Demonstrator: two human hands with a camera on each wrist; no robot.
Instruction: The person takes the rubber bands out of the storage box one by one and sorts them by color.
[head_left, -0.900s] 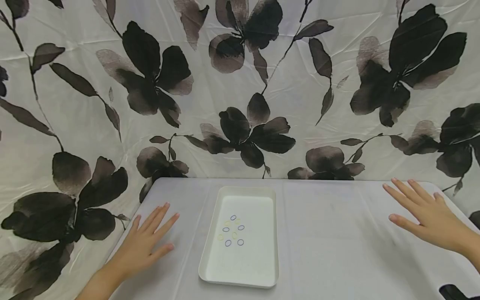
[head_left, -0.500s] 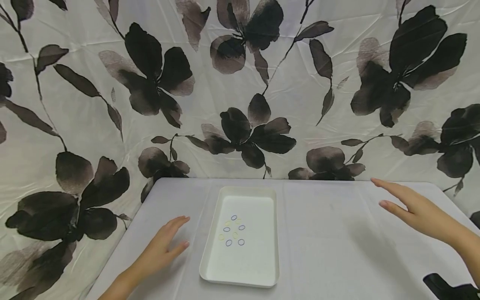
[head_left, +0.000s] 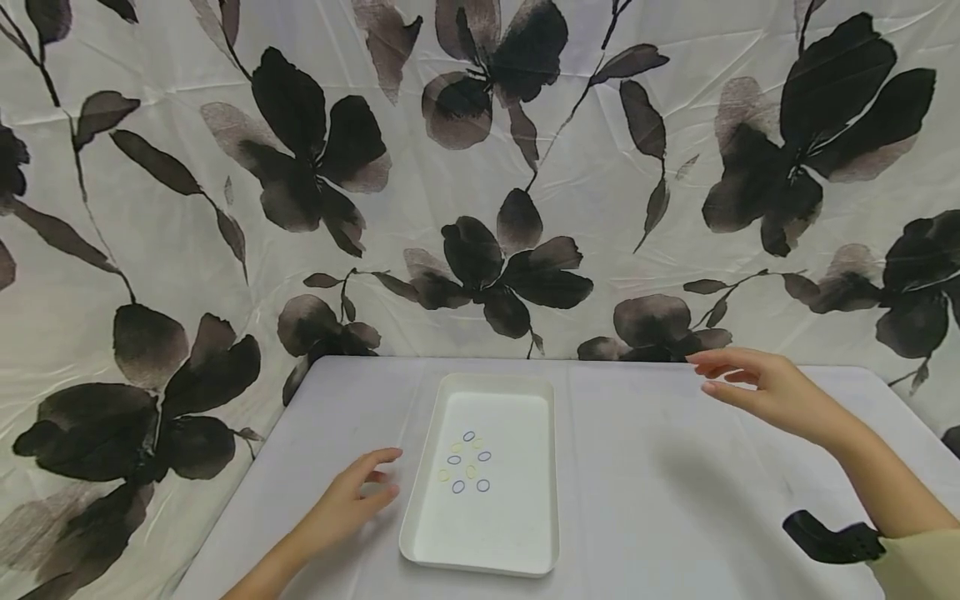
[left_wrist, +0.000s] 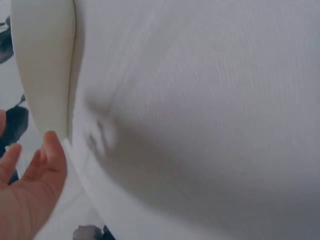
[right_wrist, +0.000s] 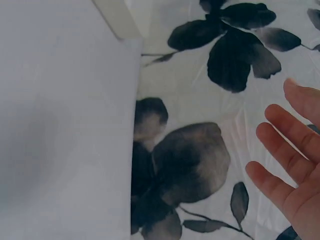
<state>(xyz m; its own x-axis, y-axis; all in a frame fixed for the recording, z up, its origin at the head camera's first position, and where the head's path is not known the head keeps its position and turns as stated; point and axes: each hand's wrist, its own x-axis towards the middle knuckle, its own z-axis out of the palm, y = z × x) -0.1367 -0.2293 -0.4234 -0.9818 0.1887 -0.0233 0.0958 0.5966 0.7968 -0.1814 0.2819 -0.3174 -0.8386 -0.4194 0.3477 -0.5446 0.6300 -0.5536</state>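
the white tray (head_left: 540, 467) sat near the middle of the surface (head_left: 660, 500), holding small blue and yellow rings (head_left: 467, 462); it looked light, stiff and smooth, probably best taken by its raised rim, while the rings seemed thin and hard to pinch. the left hand (head_left: 348, 500) lay just beside the tray's left edge, fingers loosely bent, holding nothing. the right hand (head_left: 757, 385) hovered well apart to the right, fingers relaxed, empty.
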